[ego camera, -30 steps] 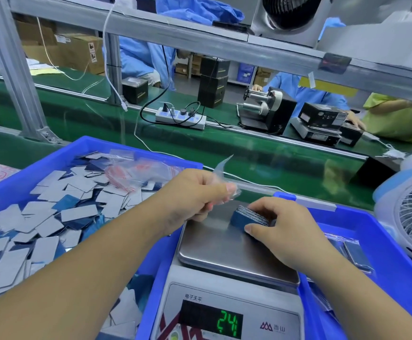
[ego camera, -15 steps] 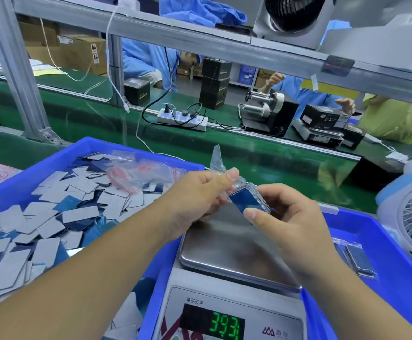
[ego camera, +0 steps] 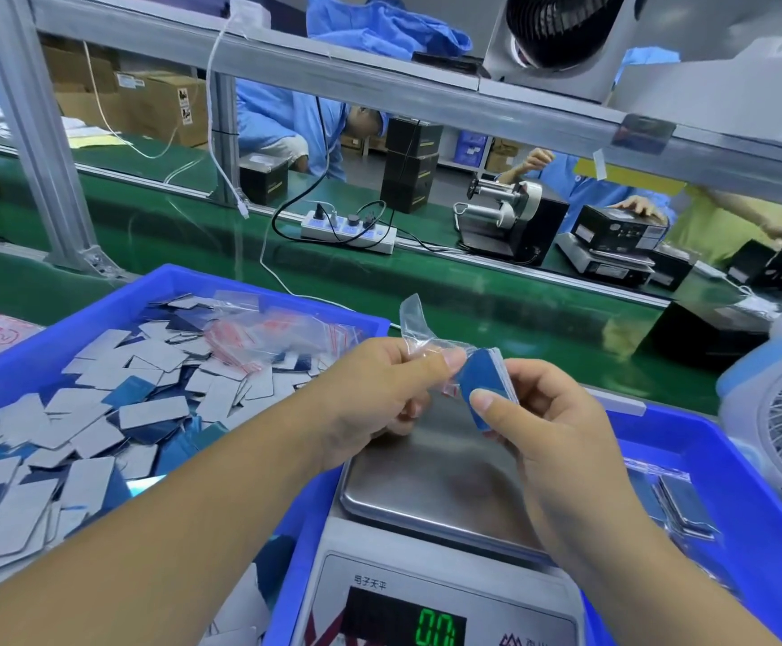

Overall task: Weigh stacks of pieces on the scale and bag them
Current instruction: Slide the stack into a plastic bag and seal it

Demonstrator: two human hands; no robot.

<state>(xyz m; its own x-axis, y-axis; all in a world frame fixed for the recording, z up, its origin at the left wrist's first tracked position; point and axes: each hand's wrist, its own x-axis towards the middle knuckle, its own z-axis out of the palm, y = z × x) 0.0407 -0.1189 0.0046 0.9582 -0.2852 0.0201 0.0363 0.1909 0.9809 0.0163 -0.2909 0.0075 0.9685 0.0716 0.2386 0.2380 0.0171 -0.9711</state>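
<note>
Above the steel pan of the scale (ego camera: 435, 487), both hands meet in the air. The right hand (ego camera: 552, 440) pinches a stack of blue pieces (ego camera: 484, 382) between thumb and fingers, its grip clenched on the stack's lower end, the stack tilted. The left hand (ego camera: 380, 394) grasps a clear bag (ego camera: 419, 333) with a red strip, thumb and fingers pinching it right at the stack's upper end. The scale's pan carries nothing and its green display reads 0.0. At the bench's left side a blue tray (ego camera: 53, 338) holds loose grey and blue pieces (ego camera: 100, 412) and spare bags (ego camera: 282, 338). At the right, a second blue tray (ego camera: 752, 529) holds filled bags (ego camera: 682, 501).
</note>
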